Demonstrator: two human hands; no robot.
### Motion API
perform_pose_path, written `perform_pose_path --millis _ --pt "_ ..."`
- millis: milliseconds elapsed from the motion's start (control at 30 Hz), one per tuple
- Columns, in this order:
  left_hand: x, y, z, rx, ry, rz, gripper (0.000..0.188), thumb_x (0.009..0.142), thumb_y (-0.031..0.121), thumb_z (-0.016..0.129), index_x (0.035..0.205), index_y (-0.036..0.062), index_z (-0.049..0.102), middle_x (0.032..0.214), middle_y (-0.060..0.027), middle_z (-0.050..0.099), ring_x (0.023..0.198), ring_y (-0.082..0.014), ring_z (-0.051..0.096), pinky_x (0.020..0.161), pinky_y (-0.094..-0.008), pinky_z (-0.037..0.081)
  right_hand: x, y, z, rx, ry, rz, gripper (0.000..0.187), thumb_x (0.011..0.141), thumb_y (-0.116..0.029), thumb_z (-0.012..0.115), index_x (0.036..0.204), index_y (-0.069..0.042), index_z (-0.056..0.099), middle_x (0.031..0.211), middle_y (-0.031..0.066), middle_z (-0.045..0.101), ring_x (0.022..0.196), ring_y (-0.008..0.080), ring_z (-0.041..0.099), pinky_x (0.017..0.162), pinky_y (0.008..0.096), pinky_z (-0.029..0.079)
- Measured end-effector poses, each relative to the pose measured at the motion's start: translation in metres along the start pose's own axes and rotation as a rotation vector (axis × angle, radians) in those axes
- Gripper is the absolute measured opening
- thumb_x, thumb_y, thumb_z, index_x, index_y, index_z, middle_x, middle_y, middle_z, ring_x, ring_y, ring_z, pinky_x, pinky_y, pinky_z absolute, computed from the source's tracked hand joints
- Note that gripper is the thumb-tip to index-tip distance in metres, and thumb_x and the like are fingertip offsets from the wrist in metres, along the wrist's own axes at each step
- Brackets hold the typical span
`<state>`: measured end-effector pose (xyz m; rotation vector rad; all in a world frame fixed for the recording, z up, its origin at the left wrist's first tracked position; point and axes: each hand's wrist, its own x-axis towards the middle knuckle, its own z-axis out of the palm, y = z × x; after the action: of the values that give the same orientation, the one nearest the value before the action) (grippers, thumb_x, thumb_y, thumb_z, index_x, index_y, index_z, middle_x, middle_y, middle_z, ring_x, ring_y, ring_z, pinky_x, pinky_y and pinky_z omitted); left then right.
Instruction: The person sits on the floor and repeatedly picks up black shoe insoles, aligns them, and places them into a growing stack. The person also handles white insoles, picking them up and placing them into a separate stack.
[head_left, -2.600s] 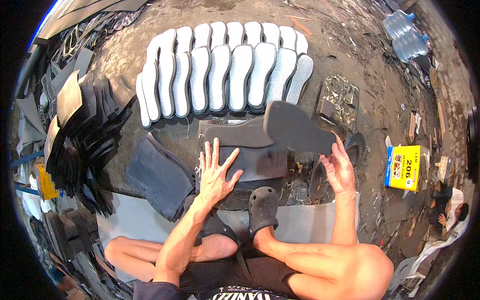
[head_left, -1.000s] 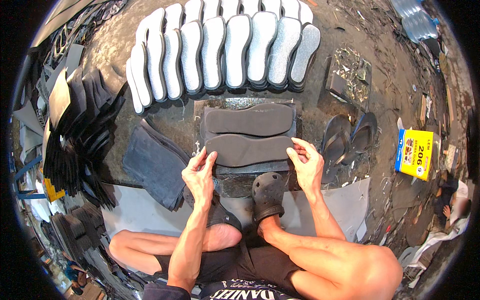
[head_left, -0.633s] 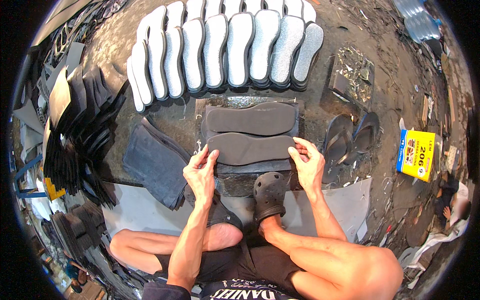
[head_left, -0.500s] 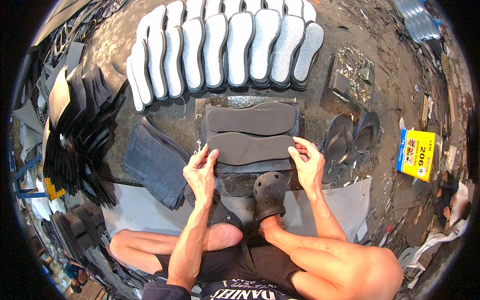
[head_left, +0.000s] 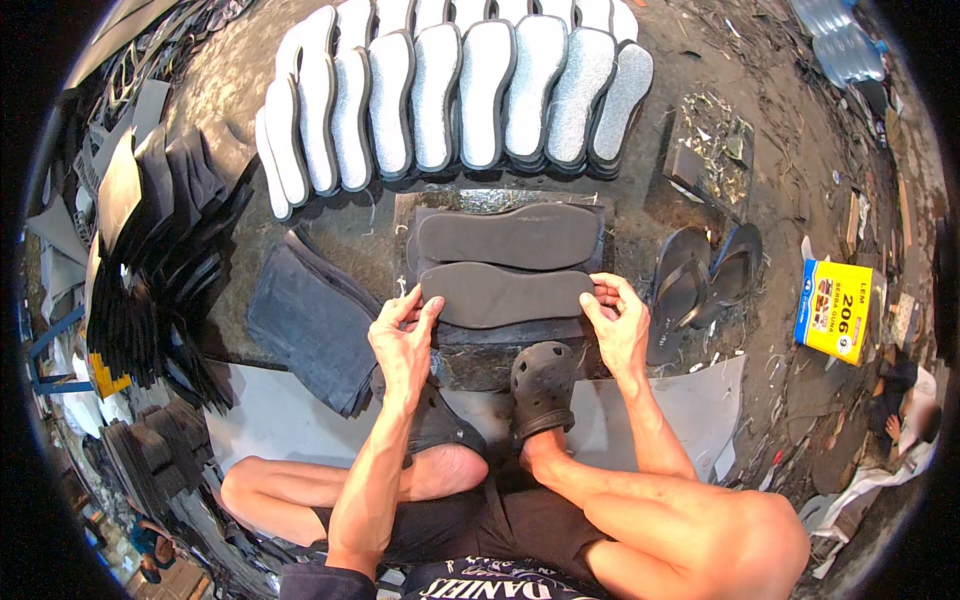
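A dark grey shoe sole (head_left: 506,296) lies crosswise in front of me, its edges long and gently curved. My left hand (head_left: 402,338) pinches its left end between thumb and fingers. At the opposite end, my right hand (head_left: 616,322) grips it the same way. Just beyond is a second sole (head_left: 508,237) of the same shape, resting on a dark rubber sheet (head_left: 500,333). The two soles lie nearly parallel, close together along their long edges.
Rows of white-topped soles (head_left: 436,98) stand at the back. Dark sheets (head_left: 308,318) and a tall stack (head_left: 160,260) are leftward. To the right sit black flip-flops (head_left: 680,290), a block with scraps (head_left: 708,150) and a yellow tin (head_left: 834,312). My clog (head_left: 542,392) is close below the sheet.
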<state>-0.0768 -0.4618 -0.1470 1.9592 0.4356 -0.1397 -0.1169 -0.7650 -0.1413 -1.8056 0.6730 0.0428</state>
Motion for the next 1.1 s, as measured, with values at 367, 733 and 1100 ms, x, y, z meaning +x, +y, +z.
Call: perform_pose_path --millis 367,733,1100 --pt "0.026 0.016 -0.015 0.311 -0.091 0.295 0.029 0.084 0.011 0.098 0.105 -0.0047 0.085 0.08 -0.0064 0.066 0.067 -0.014 0.061 0.062 -0.0341 0.052 0.006 -0.001 -0.013 -0.421 -0.03 -0.105 0.045 0.093 -0.027 0.091 0.126 -0.006 0.068 0.103 0.0028 0.056 0.084 0.0148 0.053 0.076 0.0349 0.053" --pt "0.012 0.007 -0.011 -0.628 -0.067 -0.016 0.036 0.096 0.011 0.09 0.123 0.0041 0.067 0.128 -0.0066 0.074 0.113 -0.0137 0.068 0.098 -0.0325 0.056 0.018 -0.003 -0.012 0.45 -0.259 0.006 0.048 0.098 -0.011 0.085 0.132 -0.011 0.051 0.129 0.0063 0.06 0.119 0.0175 0.057 0.109 0.0356 0.046" --pt "-0.059 0.041 -0.107 -0.468 -0.124 -0.323 0.025 0.101 0.014 0.084 0.119 -0.0019 0.077 0.105 -0.0021 0.076 0.096 -0.0084 0.067 0.088 -0.0273 0.055 0.016 -0.068 -0.001 -0.138 -0.429 -0.166 0.03 0.1 -0.018 0.085 0.088 -0.005 0.062 0.07 -0.0096 0.046 0.068 0.0063 0.043 0.063 0.0259 0.041"
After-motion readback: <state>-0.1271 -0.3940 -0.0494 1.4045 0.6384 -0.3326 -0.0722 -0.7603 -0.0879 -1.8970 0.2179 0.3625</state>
